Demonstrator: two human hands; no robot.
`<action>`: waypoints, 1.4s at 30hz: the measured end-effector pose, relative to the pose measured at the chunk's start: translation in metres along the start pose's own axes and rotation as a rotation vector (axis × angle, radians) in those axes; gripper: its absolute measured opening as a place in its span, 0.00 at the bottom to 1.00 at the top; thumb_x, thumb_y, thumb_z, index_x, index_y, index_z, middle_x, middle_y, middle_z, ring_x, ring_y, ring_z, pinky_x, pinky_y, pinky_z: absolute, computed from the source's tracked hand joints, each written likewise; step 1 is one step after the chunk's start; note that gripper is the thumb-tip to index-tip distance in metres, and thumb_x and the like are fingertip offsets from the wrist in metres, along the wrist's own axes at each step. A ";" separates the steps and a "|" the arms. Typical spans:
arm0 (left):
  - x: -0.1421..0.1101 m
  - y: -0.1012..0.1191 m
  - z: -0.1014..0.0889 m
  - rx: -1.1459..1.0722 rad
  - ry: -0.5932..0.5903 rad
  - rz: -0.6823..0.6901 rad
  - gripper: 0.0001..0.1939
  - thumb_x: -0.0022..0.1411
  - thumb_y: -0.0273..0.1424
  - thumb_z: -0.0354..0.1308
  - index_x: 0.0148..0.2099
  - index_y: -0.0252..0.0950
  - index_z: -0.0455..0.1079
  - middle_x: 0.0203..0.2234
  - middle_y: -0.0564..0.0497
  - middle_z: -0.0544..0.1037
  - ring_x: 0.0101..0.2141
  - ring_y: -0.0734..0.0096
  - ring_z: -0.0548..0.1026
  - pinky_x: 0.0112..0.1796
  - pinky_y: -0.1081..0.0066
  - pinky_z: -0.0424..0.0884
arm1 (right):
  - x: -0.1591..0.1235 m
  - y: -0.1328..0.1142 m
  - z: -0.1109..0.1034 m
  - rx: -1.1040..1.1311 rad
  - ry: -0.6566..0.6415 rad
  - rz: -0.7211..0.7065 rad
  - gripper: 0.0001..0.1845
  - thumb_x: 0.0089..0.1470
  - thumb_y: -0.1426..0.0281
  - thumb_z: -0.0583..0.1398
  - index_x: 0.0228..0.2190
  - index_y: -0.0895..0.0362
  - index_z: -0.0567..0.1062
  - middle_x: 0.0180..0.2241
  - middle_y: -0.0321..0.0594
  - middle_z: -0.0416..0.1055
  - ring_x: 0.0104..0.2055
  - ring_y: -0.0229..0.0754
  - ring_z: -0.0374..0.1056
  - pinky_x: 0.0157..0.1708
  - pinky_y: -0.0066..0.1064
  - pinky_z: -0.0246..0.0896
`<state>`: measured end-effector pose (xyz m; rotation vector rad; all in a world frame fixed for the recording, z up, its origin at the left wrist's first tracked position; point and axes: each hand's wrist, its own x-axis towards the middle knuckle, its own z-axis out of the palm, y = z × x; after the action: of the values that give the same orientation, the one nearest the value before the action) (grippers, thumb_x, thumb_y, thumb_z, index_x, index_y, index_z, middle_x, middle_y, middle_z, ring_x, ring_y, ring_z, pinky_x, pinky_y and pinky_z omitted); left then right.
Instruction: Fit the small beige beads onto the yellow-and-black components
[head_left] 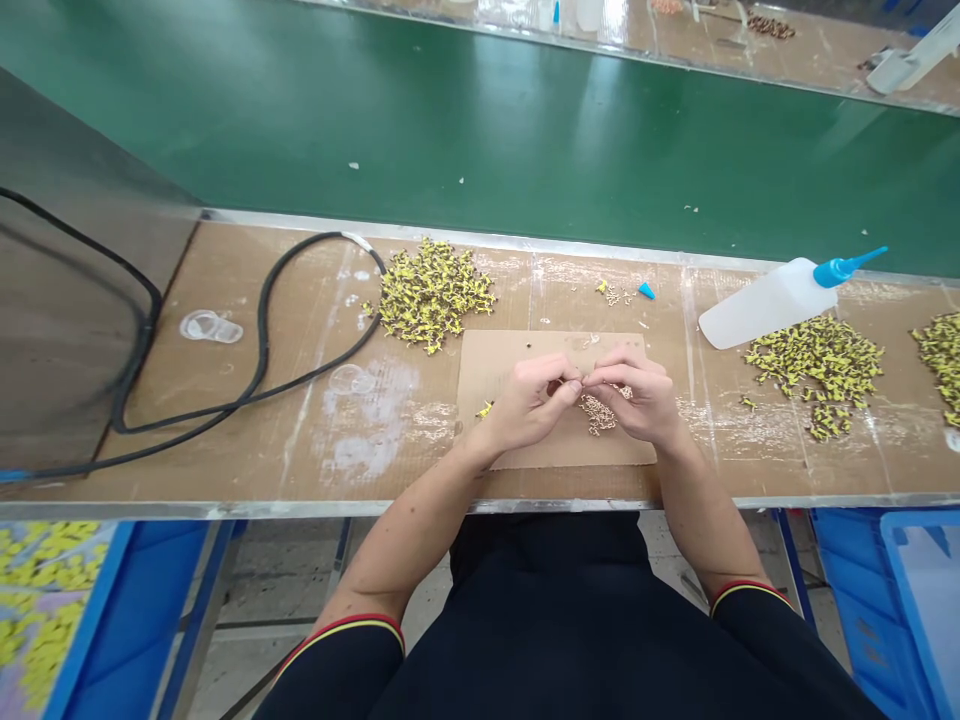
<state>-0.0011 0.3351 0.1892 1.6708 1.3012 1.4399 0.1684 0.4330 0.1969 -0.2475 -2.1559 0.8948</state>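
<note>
My left hand (531, 402) and my right hand (628, 392) meet above a brown cardboard sheet (495, 375), their fingertips pinching a tiny part (573, 386) that is mostly hidden. Just below my right fingers lies a small heap of tiny brass-coloured parts (598, 413). A single yellow-and-black piece (485, 409) sits by the sheet's left edge. Larger heaps of yellow-and-black pieces lie to the left (431, 293) and right (814, 365) on the workbench (337, 450).
A white squeeze bottle with a blue nozzle (772, 303) lies at the right, near a blue cap (646, 290). A black cable (262, 335) loops at the left. Behind the bench runs a green conveyor belt (450, 130). Blue bins (892, 610) stand below.
</note>
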 end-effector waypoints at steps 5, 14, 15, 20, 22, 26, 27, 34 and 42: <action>0.000 -0.009 -0.006 -0.088 0.066 -0.017 0.08 0.68 0.32 0.58 0.44 0.34 0.75 0.33 0.48 0.80 0.32 0.72 0.76 0.34 0.72 0.71 | 0.000 0.005 -0.012 -0.060 -0.115 0.070 0.05 0.64 0.72 0.61 0.36 0.54 0.79 0.33 0.40 0.77 0.33 0.40 0.72 0.33 0.33 0.68; 0.005 -0.017 -0.026 -0.136 0.298 -0.178 0.15 0.66 0.42 0.63 0.45 0.37 0.80 0.25 0.53 0.76 0.25 0.78 0.71 0.28 0.76 0.68 | 0.001 0.025 -0.020 -0.131 -0.352 0.255 0.06 0.60 0.72 0.64 0.31 0.54 0.81 0.29 0.37 0.77 0.31 0.40 0.70 0.35 0.33 0.65; 0.006 -0.016 -0.027 -0.123 0.301 -0.175 0.16 0.66 0.45 0.63 0.44 0.37 0.80 0.23 0.54 0.74 0.24 0.78 0.69 0.27 0.75 0.67 | 0.002 0.026 -0.019 -0.129 -0.359 0.264 0.06 0.60 0.72 0.64 0.31 0.54 0.81 0.29 0.37 0.77 0.31 0.40 0.70 0.35 0.33 0.65; 0.007 -0.012 -0.028 -0.057 0.310 -0.148 0.18 0.65 0.48 0.63 0.41 0.38 0.81 0.23 0.54 0.72 0.22 0.78 0.63 0.25 0.73 0.62 | 0.001 0.027 -0.016 -0.112 -0.363 0.295 0.06 0.60 0.72 0.64 0.31 0.55 0.81 0.30 0.39 0.78 0.32 0.40 0.71 0.35 0.33 0.65; 0.007 -0.014 -0.028 -0.041 0.320 -0.131 0.16 0.65 0.47 0.64 0.41 0.40 0.82 0.22 0.55 0.69 0.23 0.77 0.62 0.26 0.72 0.61 | 0.000 0.028 -0.015 -0.113 -0.364 0.300 0.05 0.60 0.72 0.64 0.31 0.55 0.81 0.30 0.39 0.78 0.32 0.41 0.71 0.35 0.33 0.65; 0.006 -0.019 -0.028 0.003 0.364 -0.086 0.12 0.64 0.45 0.66 0.42 0.44 0.83 0.23 0.54 0.66 0.27 0.74 0.65 0.29 0.72 0.64 | 0.000 0.029 -0.015 -0.119 -0.371 0.304 0.05 0.59 0.72 0.64 0.31 0.55 0.81 0.30 0.39 0.78 0.33 0.41 0.71 0.36 0.34 0.65; 0.006 -0.020 -0.029 0.015 0.368 -0.079 0.11 0.64 0.45 0.66 0.42 0.45 0.83 0.25 0.54 0.67 0.28 0.74 0.67 0.30 0.72 0.65 | 0.000 0.029 -0.015 -0.120 -0.371 0.303 0.05 0.59 0.72 0.64 0.31 0.55 0.81 0.30 0.39 0.78 0.33 0.41 0.71 0.36 0.34 0.65; 0.006 -0.020 -0.030 0.015 0.355 -0.059 0.08 0.66 0.39 0.66 0.43 0.42 0.82 0.32 0.51 0.77 0.32 0.76 0.73 0.31 0.74 0.69 | 0.001 0.028 -0.014 -0.118 -0.372 0.304 0.06 0.59 0.72 0.64 0.30 0.55 0.81 0.30 0.39 0.78 0.32 0.41 0.71 0.35 0.34 0.64; 0.005 -0.016 -0.028 -0.012 0.340 -0.148 0.11 0.62 0.40 0.68 0.41 0.37 0.82 0.31 0.50 0.83 0.29 0.76 0.77 0.32 0.74 0.74 | 0.001 0.026 -0.016 -0.085 -0.328 0.323 0.06 0.60 0.71 0.64 0.30 0.55 0.80 0.29 0.38 0.76 0.30 0.39 0.69 0.32 0.32 0.63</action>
<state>-0.0325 0.3409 0.1843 1.3280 1.5566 1.6862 0.1761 0.4608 0.1873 -0.5358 -2.5061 1.0862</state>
